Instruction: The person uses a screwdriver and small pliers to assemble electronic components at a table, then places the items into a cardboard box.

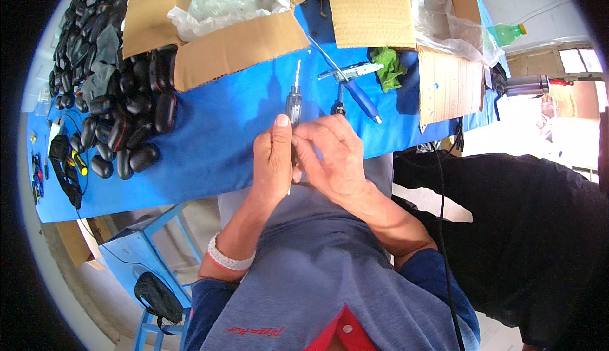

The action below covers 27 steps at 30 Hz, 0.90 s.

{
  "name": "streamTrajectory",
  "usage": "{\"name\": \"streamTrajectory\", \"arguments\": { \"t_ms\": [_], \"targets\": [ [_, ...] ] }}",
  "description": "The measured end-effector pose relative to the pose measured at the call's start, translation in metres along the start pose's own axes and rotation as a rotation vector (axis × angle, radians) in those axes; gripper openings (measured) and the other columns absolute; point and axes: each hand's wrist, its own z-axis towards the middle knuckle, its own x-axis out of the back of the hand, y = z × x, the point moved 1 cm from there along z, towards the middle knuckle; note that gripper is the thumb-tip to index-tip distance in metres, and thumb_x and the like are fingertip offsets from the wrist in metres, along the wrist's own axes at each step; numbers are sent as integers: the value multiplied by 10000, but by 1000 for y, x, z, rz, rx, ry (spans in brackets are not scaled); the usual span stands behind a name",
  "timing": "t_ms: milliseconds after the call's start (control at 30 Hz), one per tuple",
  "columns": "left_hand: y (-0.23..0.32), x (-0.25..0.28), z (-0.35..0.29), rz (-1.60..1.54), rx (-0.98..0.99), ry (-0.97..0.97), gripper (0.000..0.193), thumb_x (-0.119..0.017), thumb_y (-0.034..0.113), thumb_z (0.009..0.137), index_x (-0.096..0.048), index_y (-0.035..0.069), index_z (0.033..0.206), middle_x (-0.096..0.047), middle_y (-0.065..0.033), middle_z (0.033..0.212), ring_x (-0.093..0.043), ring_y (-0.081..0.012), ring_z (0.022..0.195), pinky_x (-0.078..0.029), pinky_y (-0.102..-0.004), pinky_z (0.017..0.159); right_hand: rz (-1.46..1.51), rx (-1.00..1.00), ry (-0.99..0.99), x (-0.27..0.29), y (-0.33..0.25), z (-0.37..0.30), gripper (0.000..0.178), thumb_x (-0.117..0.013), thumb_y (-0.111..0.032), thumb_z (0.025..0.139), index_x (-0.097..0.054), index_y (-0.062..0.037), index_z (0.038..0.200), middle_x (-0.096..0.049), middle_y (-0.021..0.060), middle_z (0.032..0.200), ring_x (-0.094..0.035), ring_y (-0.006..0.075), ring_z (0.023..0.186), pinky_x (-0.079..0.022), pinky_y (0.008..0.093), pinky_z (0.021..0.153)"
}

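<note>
Over the near edge of the blue-covered table, my left hand (274, 164) is closed round a slim dark grey piece (294, 102), which points away from me with a narrow metallic tip. My right hand (333, 157) meets it from the other side, thumb and fingers pinched at the piece's lower part; what exactly they grip there is hidden. Beyond my right hand lie a blue-handled tool with a thin shaft (361, 100), a pale grey flat tool (355, 71) and a small dark part (340, 102). A crumpled green cloth (388, 69) is beside them.
A large pile of black rounded cases (136, 107) covers the table's left side. Two open cardboard boxes with plastic wrapping, a left box (241, 46) and a right box (450, 88), stand at the back. A black cable (442, 224) hangs on my right, near a person in black (507, 237).
</note>
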Motion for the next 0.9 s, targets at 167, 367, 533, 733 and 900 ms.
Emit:
{"name": "streamTrajectory", "arguments": {
  "t_ms": [167,367,533,733,900],
  "targets": [
    [3,1,-1,27,30,-14,570,-295,421,1025,-498,69,625,-462,4,481,-398,-63,381,-285,-230,351,37,12,-13,-1,2,-1,161,-686,-21,744,-634,-44,895,-614,76,810,-559,272,691,-460,363,620],
    [3,6,1,-12,76,-35,574,-291,459,1015,-530,32,716,-451,-5,491,-399,-92,380,-308,-250,352,75,8,143,20,-6,37,117,-678,-26,777,-586,-56,842,-601,84,776,-551,242,671,-438,352,605],
    [9,6,1,-81,143,-65,570,-292,496,1004,-516,14,798,-430,-17,517,-395,-93,370,-328,-251,337,23,174,374,22,-11,129,75,-653,-49,804,-592,-36,845,-581,70,719,-561,195,595,-450,298,559],
    [12,15,0,-191,193,-66,590,-310,508,997,-529,-4,803,-434,-24,524,-392,-105,372,-320,-264,340,-91,51,127,-1,-13,190,90,-583,-127,841,-599,-47,880,-595,147,753,-595,303,713,-465,387,651],
    [12,18,1,-261,238,-100,593,-324,529,987,-528,1,809,-428,-19,531,-392,-102,376,-325,-264,343,202,-191,85,2,-15,197,165,-614,-143,879,-682,-3,934,-617,64,690,-548,136,626,-430,282,577]
  ]
}}
